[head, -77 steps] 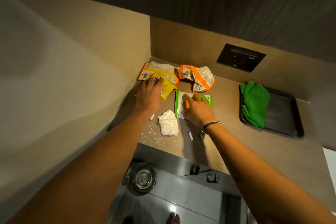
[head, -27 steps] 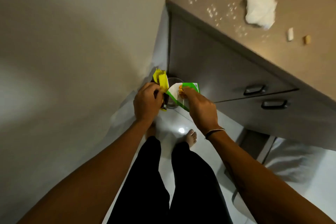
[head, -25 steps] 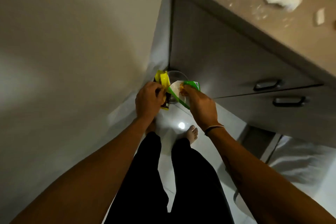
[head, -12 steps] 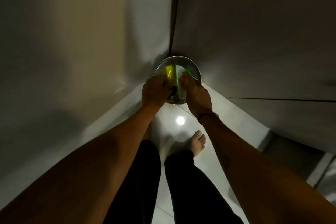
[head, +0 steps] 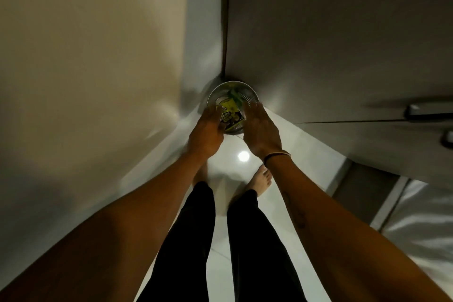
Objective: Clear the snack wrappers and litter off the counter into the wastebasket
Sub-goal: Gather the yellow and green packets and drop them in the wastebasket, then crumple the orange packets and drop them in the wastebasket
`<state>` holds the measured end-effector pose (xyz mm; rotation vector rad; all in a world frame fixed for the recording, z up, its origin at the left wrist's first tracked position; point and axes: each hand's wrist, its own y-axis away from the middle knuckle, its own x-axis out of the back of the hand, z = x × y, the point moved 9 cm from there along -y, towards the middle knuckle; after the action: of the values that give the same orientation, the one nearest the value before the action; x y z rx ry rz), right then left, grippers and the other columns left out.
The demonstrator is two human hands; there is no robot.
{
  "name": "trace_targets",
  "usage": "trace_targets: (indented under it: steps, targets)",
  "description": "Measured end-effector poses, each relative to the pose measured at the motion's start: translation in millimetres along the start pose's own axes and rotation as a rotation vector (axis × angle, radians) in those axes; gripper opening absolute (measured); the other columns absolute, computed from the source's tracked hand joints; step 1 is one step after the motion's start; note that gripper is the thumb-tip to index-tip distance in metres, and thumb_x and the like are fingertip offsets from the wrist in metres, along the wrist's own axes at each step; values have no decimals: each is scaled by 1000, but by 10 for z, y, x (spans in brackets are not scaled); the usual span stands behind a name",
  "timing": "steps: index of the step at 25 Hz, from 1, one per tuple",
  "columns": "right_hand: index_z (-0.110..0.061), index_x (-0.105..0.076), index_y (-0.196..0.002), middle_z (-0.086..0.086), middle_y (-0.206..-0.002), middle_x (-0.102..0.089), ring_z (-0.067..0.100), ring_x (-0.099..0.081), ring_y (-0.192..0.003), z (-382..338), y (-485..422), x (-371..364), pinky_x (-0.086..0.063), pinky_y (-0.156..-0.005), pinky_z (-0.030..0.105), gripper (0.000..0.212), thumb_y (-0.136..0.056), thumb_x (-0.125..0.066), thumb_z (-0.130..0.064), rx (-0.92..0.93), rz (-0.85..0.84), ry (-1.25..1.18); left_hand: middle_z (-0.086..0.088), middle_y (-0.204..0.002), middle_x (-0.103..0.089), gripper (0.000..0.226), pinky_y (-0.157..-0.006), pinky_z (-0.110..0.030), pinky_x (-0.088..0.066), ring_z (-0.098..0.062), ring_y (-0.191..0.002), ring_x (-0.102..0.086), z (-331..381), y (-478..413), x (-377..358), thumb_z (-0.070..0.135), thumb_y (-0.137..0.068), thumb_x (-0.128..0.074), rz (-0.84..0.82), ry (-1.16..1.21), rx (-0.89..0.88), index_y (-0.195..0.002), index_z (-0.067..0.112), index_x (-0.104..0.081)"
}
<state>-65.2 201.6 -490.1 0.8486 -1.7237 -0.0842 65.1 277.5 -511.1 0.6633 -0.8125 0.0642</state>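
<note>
A round metal wastebasket [head: 247,88] stands on the floor in the corner between the wall and the cabinet. Inside it lie a yellow snack wrapper [head: 230,113] and, behind that, a green wrapper [head: 234,94]. My left hand [head: 206,133] hovers over the basket's near left rim, its fingertips close to the yellow wrapper. Over the near right rim is my right hand [head: 262,132], fingers spread and blurred. Neither hand holds anything. The counter top is out of view.
A beige wall [head: 85,68] runs along the left. Grey cabinet fronts with drawer handles [head: 426,109] fill the right. My legs in black trousers [head: 196,240] and bare feet [head: 261,179] stand on the glossy white floor just before the basket.
I carried the yellow and green wrappers from the counter down to the basket. Since half a second ago both hands have let go, and the wrappers now lie inside it.
</note>
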Motion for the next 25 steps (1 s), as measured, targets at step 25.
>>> trace_targets:
  steps: [25]
  targets:
    - [-15,-26,-165,30,-167,-27,49,-24,-157,299,398,6210,-25,-129,58,79,-98,-63,-31,-112,828,80,-13,-174,-19,71,-127,-53,-22,-31,-162,-12,5099,-267,3909,53,-96,-61,432,-443,-682,-156,17,-44]
